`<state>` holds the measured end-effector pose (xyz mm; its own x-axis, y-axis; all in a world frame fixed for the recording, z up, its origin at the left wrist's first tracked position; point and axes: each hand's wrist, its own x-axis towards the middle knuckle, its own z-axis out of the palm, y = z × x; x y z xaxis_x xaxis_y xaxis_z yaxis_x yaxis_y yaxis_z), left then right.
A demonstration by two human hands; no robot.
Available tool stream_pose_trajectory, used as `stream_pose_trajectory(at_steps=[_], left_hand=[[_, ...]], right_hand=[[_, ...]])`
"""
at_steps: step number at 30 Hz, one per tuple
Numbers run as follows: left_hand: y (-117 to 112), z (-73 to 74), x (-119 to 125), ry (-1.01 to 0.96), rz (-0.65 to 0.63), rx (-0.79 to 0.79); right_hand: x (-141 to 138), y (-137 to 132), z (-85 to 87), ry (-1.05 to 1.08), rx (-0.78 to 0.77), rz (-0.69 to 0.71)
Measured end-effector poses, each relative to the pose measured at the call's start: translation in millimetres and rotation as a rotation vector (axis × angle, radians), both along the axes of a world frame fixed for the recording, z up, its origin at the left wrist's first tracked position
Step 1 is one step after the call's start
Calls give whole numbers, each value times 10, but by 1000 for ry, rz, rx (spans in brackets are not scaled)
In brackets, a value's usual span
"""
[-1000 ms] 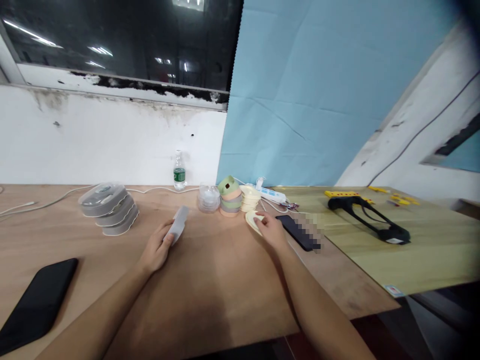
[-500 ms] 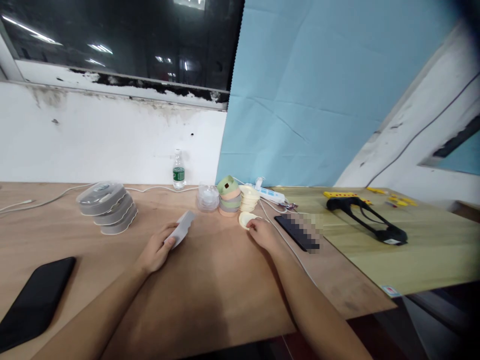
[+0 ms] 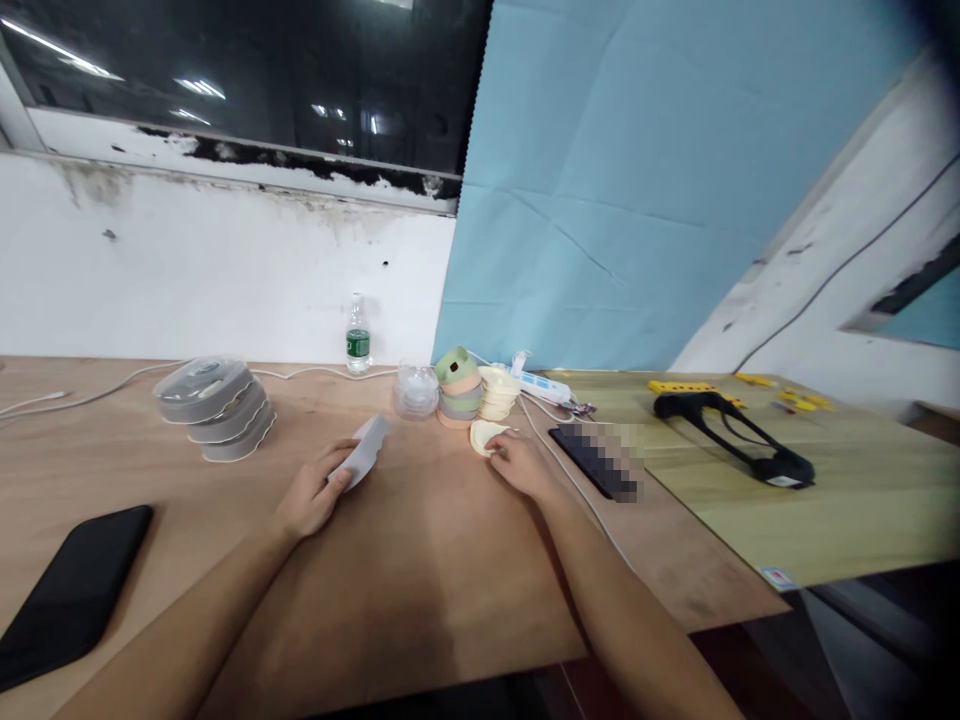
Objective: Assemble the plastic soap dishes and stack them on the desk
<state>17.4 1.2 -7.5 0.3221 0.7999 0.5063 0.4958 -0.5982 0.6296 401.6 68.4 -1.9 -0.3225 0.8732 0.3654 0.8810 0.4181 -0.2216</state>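
My left hand [image 3: 311, 492] grips a grey scalloped lid [image 3: 362, 449], holding it tilted just above the wooden table [image 3: 420, 570]. My right hand [image 3: 517, 463] rests on the table with its fingers pinched on the edge of a cream-coloured round dish [image 3: 484, 436]. Just behind that dish stands a stack of green, peach and grey bowls [image 3: 460, 385], with a stack of cream dishes [image 3: 497, 393] to its right and a stack of clear cups [image 3: 416, 391] to its left.
Grey lidded containers [image 3: 214, 405] lean in a pile at the left. A black phone [image 3: 71, 590] lies near the front left edge, another dark phone [image 3: 581, 455] right of my right hand. A water bottle [image 3: 358, 335], power strip [image 3: 544, 385] and black frame [image 3: 731, 430] stand farther back.
My right hand has slid the cream dish leftward and away, closer to the stacked bowls. My left hand has lifted the grey lid slightly to the right.
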Motion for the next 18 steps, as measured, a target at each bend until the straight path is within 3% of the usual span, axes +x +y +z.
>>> stream_pose_trajectory(at_steps=[6, 18], left_hand=[[0, -7, -6, 7, -6, -26], [-26, 34, 12, -24, -11, -41]], right_hand=[[147, 36, -13, -12, -16, -53], [145, 82, -71, 98, 22, -25]])
